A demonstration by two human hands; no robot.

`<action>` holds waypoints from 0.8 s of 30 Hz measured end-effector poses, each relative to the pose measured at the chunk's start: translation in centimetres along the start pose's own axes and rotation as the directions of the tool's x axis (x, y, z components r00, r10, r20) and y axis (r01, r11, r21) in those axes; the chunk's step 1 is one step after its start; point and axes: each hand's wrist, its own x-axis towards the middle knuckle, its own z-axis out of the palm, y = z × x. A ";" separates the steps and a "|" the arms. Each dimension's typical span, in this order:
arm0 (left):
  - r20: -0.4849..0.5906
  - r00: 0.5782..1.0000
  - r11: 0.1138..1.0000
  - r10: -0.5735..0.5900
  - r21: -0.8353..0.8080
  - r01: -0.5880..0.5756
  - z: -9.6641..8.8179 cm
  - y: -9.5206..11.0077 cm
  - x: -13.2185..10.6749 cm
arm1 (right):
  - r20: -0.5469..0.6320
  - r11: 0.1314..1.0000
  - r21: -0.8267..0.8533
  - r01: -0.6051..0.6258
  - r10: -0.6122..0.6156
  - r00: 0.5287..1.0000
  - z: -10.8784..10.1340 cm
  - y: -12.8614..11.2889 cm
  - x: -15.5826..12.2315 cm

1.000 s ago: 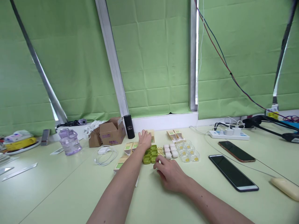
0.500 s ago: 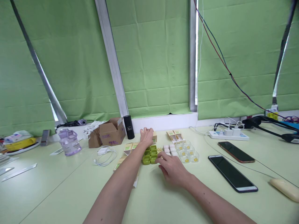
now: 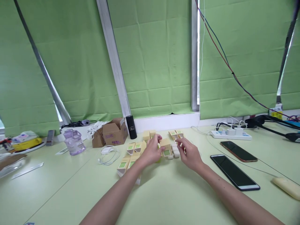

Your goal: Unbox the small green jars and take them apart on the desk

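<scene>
My left hand point(image 3: 153, 150) grips a small kraft box point(image 3: 167, 147) with a pale green window, held above the table in front of me. Just to its right is my right hand point(image 3: 189, 153), its thumb and fingers brought together near the box's upper right side. Whatever may be between those fingertips is too small to make out. Whitish blocks point(image 3: 175, 151) show between the two hands. More kraft boxes with green windows point(image 3: 123, 165) stand left of my left wrist, and others point(image 3: 176, 134) lie behind my right hand. Green cups are mostly covered by my left hand.
Two phones point(image 3: 234, 172) and a beige mouse-like object point(image 3: 286, 187) lie at the right, below a power strip point(image 3: 231, 135). A black cylinder point(image 3: 131, 127), an open carton point(image 3: 115, 132), a coiled white charger cable point(image 3: 110, 154) and a purple water jug point(image 3: 74, 142) stand left.
My left hand has come back towards me from the far boxes and now holds a small kraft box. My right hand has moved right and up, away from the green cups.
</scene>
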 end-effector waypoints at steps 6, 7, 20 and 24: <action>0.070 0.997 0.997 -0.018 -0.068 0.023 2.7 0.3 -4.9 | 0.043 0.999 -0.042 0.012 -0.010 0.999 0.6 0.7 -1.3; 0.085 0.996 0.996 -0.015 -0.083 0.022 3.0 0.1 -5.3 | 0.049 0.999 -0.047 0.021 -0.018 0.999 0.8 0.7 -1.4; -0.112 0.990 0.939 0.080 -0.326 -0.113 4.6 -2.9 -5.3 | 0.264 0.980 0.145 0.135 -0.170 0.949 -0.2 -0.6 -2.0; -0.109 0.991 0.937 0.075 -0.333 -0.108 4.8 -2.8 -5.4 | 0.338 0.967 0.240 0.082 -0.163 0.927 -0.1 -1.3 -2.2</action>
